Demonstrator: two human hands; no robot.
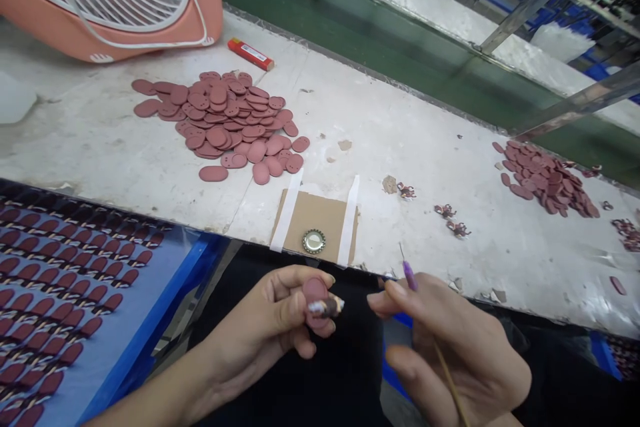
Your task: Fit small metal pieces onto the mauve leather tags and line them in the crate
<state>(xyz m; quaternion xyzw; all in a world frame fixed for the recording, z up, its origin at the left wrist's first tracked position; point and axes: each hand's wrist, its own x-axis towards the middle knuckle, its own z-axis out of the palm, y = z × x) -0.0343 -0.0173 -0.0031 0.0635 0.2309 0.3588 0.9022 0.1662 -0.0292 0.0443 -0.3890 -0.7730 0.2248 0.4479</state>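
Maroon oval disc, pinched between my left hand's thumb and fingers, nearer me than the cardboard; my right hand's fingers close round a thin tool, perhaps a brush. Best kept steady, thumb clear, touching lightly.

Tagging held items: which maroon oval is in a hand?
The oval pinched in the left hand, with a painted piece across it; the piles on the table and rows on the blue tray are unheld.
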